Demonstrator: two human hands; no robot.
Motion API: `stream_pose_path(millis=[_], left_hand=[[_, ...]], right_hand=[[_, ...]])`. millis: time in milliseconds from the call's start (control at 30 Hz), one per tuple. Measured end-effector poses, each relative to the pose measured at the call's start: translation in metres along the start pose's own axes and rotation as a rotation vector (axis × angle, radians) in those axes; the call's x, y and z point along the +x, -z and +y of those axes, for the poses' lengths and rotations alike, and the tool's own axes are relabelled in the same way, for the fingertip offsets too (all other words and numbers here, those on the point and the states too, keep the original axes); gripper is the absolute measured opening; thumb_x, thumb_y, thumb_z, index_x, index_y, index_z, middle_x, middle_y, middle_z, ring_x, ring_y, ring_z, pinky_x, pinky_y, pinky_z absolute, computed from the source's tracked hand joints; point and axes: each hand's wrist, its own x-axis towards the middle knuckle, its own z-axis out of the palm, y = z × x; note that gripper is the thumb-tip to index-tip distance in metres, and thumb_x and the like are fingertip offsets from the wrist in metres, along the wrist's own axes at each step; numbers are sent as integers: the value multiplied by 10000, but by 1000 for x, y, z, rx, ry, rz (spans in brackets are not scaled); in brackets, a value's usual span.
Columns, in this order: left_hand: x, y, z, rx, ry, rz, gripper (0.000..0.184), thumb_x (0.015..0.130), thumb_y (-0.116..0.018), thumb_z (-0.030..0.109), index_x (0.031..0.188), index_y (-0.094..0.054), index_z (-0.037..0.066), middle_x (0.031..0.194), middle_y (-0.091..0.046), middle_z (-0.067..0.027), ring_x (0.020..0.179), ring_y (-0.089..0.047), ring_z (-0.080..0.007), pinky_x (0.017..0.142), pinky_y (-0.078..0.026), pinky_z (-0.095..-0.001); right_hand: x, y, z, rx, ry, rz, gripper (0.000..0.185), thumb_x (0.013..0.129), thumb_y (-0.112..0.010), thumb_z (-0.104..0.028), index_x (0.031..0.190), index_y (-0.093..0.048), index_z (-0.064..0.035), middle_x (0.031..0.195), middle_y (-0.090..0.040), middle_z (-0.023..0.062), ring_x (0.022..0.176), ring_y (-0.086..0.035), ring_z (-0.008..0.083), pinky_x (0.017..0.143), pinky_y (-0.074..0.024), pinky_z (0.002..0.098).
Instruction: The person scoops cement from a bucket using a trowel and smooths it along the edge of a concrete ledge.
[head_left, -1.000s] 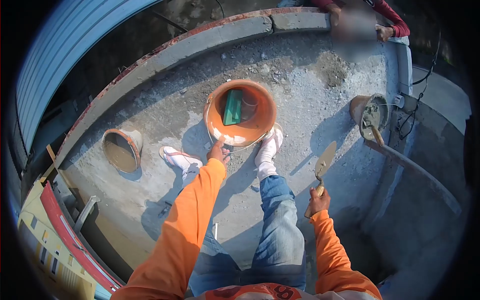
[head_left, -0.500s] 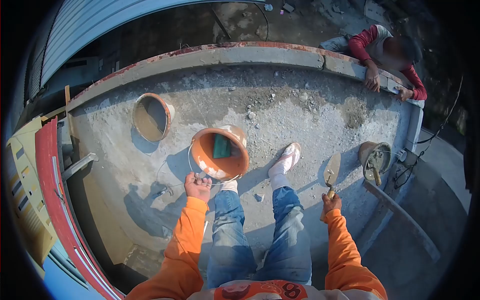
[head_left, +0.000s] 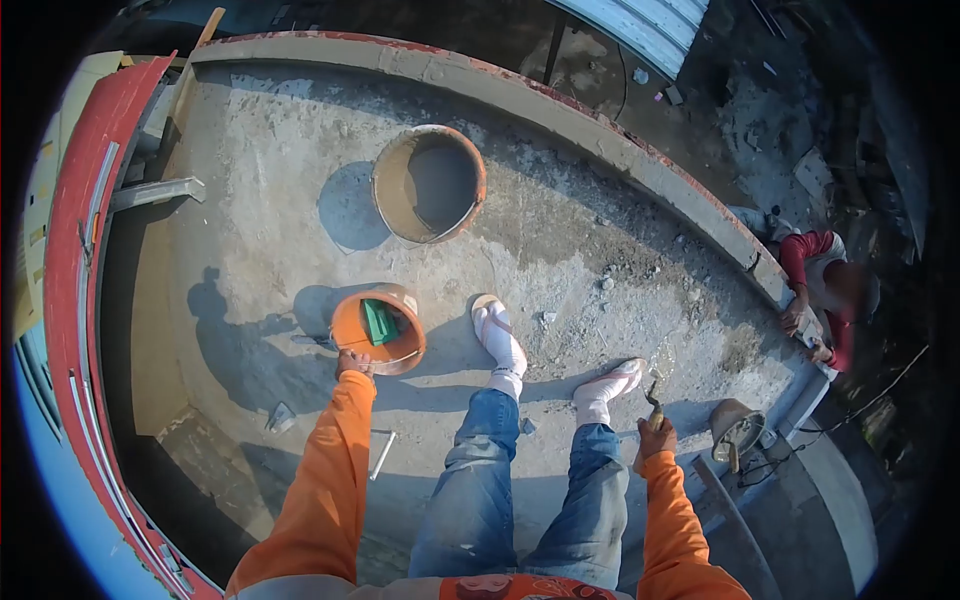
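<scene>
My left hand (head_left: pixel 354 363) is closed at the near edge of a tilted orange bucket (head_left: pixel 405 350) with a thin wire handle. A green object (head_left: pixel 380 321), its kind unclear, lies inside this bucket. In my right hand (head_left: pixel 655 437) is a trowel (head_left: pixel 654 395), gripped by its wooden handle; its blade points away from me and blends into the bright floor. To the right of that hand stands a small bucket (head_left: pixel 748 429) of grey material, with a wooden-handled tool in it.
A larger bucket (head_left: pixel 478 175) stands ahead. Rubble (head_left: pixel 630 280) is strewn over the concrete floor. A low wall (head_left: pixel 560 110) borders the far side, where another person (head_left: pixel 810 275) leans with hands on its top. A metal beam (head_left: pixel 160 192) juts in at left.
My view has turned and I have stepped toward the left. The orange bucket has moved with my left hand, which is now at its edge. The trowel stays in my right hand.
</scene>
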Motion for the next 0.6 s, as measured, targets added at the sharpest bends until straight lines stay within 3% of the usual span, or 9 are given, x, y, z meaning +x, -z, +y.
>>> stream_pose_path(millis=[67, 100, 200, 233, 300, 367, 467, 567, 600], left_hand=[[61, 8, 7, -1, 6, 57, 352, 800, -626, 345, 1049, -591, 98, 860, -619, -32, 872, -608, -225, 754, -526, -390], [91, 2, 10, 244, -31, 337, 422, 789, -630, 381, 1089, -558, 91, 964, -595, -55, 909, -593, -254, 729, -512, -410], [34, -19, 41, 923, -776, 656, 543, 751, -669, 290, 1207, -500, 47, 1163, -572, -166, 997, -594, -318, 811, -489, -430], [-9, -42, 46, 887, -1125, 567, 565, 742, -663, 301, 1216, -491, 47, 1111, -590, -190, 1009, -582, -355, 849, -459, -469], [-12, -87, 47, 900, -1148, 339, 552, 776, -643, 264, 1243, -470, 24, 1148, -578, -203, 1074, -566, -329, 901, -441, -414], [-36, -141, 54, 625, -661, -164, 501, 779, -660, 259, 1197, -511, 26, 1141, -562, -151, 1104, -532, -278, 904, -433, -363], [4, -222, 35, 451, -53, -319, 688, 771, -647, 388, 1332, -398, 79, 1358, -409, -145, 1235, -418, -292, 991, -363, -464], [-40, -263, 44, 171, 272, -492, 916, 757, -604, 467, 1455, -114, 133, 1504, -137, -115, 1342, -229, -307, 1067, -226, -522], [-37, -271, 43, 241, 238, -540, 902, 750, -600, 474, 1451, -140, 143, 1501, -136, -100, 1347, -210, -309, 1057, -242, -526]], right_hand=[[-2, -11, -17, -40, 82, 50, 462, 693, -692, -379, 846, -601, 47, 758, -633, 243, 734, -635, 386, 657, -480, 446], [-3, -16, -25, -41, 93, 54, 462, 692, -693, -378, 842, -599, 48, 747, -630, 239, 717, -633, 381, 651, -478, 444], [-11, -26, -62, -24, 127, 22, 458, 691, -694, -375, 835, -597, 49, 730, -626, 230, 689, -628, 371, 641, -477, 441], [-14, -27, -72, -3, 126, 5, 456, 691, -694, -373, 833, -596, 49, 723, -625, 226, 678, -625, 365, 637, -476, 439], [-11, -43, -73, -49, 140, 26, 457, 691, -695, -374, 838, -598, 48, 737, -627, 225, 688, -626, 361, 641, -477, 437], [-21, -38, -79, -96, 154, 14, 463, 694, -692, -378, 872, -606, 41, 784, -636, 222, 722, -630, 347, 662, -482, 426], [-34, -25, -94, -166, 129, 15, 480, 708, -683, -392, 917, -610, 33, 803, -639, 226, 762, -639, 354, 679, -489, 419], [-41, -5, -97, -109, 11, -72, 521, 716, -664, -428, 975, -603, 19, 868, -636, 248, 837, -626, 388, 737, -483, 438], [-44, 3, -100, -129, -43, -110, 542, 721, -647, -441, 1015, -594, 12, 920, -632, 264, 886, -615, 407, 778, -478, 448]])
